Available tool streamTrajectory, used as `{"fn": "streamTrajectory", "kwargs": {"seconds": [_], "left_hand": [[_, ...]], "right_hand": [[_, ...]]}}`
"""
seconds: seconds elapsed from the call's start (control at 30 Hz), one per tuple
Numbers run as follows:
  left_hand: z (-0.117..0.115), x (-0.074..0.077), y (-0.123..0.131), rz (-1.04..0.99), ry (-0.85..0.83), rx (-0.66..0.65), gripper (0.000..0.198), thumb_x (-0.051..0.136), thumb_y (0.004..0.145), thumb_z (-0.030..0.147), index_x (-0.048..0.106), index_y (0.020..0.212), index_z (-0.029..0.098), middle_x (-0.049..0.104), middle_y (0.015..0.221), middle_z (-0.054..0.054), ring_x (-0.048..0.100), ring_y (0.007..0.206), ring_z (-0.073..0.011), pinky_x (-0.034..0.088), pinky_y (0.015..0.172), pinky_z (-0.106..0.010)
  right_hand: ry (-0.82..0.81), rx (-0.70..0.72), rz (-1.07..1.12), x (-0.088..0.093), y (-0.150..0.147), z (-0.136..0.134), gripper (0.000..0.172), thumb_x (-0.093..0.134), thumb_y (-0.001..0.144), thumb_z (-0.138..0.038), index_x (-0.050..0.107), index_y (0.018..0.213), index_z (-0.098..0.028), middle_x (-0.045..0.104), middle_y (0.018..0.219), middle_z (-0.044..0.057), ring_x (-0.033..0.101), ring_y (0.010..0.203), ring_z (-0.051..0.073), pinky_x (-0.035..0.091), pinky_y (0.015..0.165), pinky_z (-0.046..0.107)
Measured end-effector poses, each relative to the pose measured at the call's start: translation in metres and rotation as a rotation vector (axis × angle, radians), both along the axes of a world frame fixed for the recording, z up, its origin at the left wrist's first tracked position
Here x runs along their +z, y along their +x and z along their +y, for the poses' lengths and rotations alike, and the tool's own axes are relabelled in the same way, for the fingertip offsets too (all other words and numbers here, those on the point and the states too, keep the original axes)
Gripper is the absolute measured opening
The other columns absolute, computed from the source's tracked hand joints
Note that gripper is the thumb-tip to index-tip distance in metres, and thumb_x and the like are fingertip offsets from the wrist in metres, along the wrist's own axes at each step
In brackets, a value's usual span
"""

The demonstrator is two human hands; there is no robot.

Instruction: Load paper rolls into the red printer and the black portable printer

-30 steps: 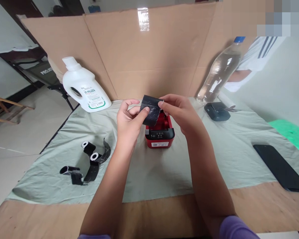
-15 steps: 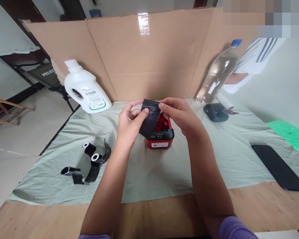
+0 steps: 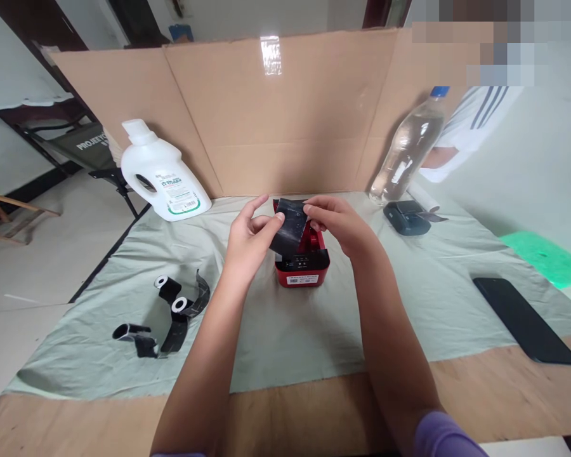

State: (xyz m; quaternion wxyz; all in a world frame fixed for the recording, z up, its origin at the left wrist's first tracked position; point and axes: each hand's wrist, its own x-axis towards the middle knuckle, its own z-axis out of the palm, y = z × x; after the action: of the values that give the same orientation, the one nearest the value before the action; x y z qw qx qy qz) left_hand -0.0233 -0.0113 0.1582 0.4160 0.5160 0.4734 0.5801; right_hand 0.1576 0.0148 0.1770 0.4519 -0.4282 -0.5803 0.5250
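Note:
Between my two hands is a strip of black paper [image 3: 289,230] with a ragged edge on its right side. My left hand [image 3: 253,233] pinches its left edge, thumb in front and the index finger stretched upward. My right hand [image 3: 335,219] pinches the upper right corner between thumb and fingertips. Just behind and below the strip stands a small red and black printer [image 3: 302,277], its red inside showing and a white label on its front. The strip covers part of the printer's left side.
Left lie black paper rolls [image 3: 175,311] with white cores and curled strips. A white detergent bottle [image 3: 169,181] and a clear bottle [image 3: 406,152] lean against cardboard [image 3: 285,127]. Right are a dark device [image 3: 406,218] and a phone [image 3: 526,319]. A person in white sleeves [image 3: 473,124] stands beyond.
The black strip has come down slightly and its top edge now leans toward the right. My left index finger has lifted off its top. The camera view has shifted a little.

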Motion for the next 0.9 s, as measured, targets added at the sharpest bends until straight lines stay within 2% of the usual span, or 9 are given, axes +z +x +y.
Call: {"fn": "streamTrajectory", "kwargs": {"seconds": [0.1,0.23,0.37,0.47,0.6,0.9], "left_hand": [[0.006,-0.007,-0.002,0.035,-0.006,-0.018,0.057,0.077,0.079,0.043,0.066,0.129,0.018,0.066,0.071,0.002,0.064,0.074,-0.0157,0.049,0.071,-0.027],[0.009,-0.010,-0.004,0.012,-0.001,-0.089,0.045,0.078,0.077,0.049,0.076,0.109,0.017,0.063,0.066,0.001,0.062,0.073,-0.0167,0.047,0.067,-0.027],[0.006,-0.008,-0.002,-0.057,-0.015,-0.089,0.041,0.083,0.073,0.047,0.075,0.100,0.018,0.059,0.060,0.003,0.058,0.063,-0.0140,0.044,0.059,-0.024],[0.002,-0.005,0.001,-0.086,0.007,-0.079,0.036,0.085,0.071,0.045,0.073,0.093,0.019,0.056,0.058,0.005,0.053,0.056,-0.0109,0.040,0.054,-0.023],[-0.002,-0.001,0.005,-0.106,0.036,-0.111,0.037,0.087,0.068,0.041,0.071,0.093,0.019,0.053,0.058,0.007,0.049,0.053,-0.0083,0.038,0.053,-0.021],[-0.004,-0.004,0.006,-0.119,0.032,-0.174,0.039,0.086,0.071,0.040,0.069,0.098,0.018,0.052,0.060,0.008,0.048,0.054,-0.0071,0.036,0.053,-0.020]], "right_hand": [[-0.006,0.033,-0.038,0.000,0.001,-0.001,0.011,0.070,0.082,-0.027,0.067,0.084,-0.017,0.053,0.063,-0.003,0.046,0.060,0.011,0.037,0.057,0.024],[-0.008,0.063,-0.101,-0.001,0.002,-0.002,0.014,0.071,0.082,-0.030,0.069,0.090,-0.018,0.054,0.062,-0.003,0.048,0.060,0.011,0.037,0.054,0.024],[-0.004,0.086,-0.119,0.002,0.003,-0.005,0.019,0.073,0.082,-0.034,0.070,0.095,-0.020,0.061,0.068,-0.002,0.053,0.060,0.012,0.040,0.054,0.024],[0.058,0.115,-0.131,0.005,0.005,-0.010,0.022,0.075,0.080,-0.034,0.071,0.098,-0.020,0.066,0.076,0.000,0.058,0.064,0.014,0.044,0.055,0.026],[0.193,0.138,-0.220,0.010,0.007,-0.015,0.021,0.074,0.080,-0.030,0.071,0.098,-0.020,0.067,0.077,0.000,0.059,0.064,0.014,0.045,0.054,0.026],[0.219,0.142,-0.233,0.010,0.012,-0.016,0.019,0.070,0.082,-0.025,0.072,0.100,-0.019,0.066,0.076,-0.001,0.058,0.059,0.013,0.047,0.055,0.026]]}}
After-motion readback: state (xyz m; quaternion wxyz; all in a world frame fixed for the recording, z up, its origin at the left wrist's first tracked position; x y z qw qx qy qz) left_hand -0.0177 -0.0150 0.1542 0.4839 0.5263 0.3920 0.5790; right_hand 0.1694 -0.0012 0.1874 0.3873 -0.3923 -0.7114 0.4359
